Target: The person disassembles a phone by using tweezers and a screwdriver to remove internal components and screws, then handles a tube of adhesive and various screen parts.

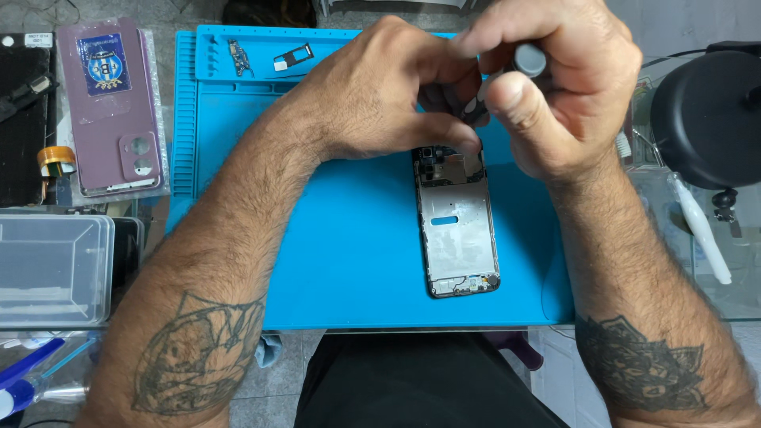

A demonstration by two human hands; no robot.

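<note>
2 hands over opened phone [456, 230], right hand [555, 87] grip clamped on screwdriver [529, 59], left hand [380, 95] grip pinched together, purple labelled package [111, 111] far left

place: phone repair workshop | signs: blue repair mat [349, 261], opened phone [457, 226], purple back cover [111, 111]

Counts on the blue mat and around it

One opened phone [457, 226] below two hands; two small parts [238, 55] beyond the left hand [380, 95]; one purple back cover [111, 107] far left.
</note>
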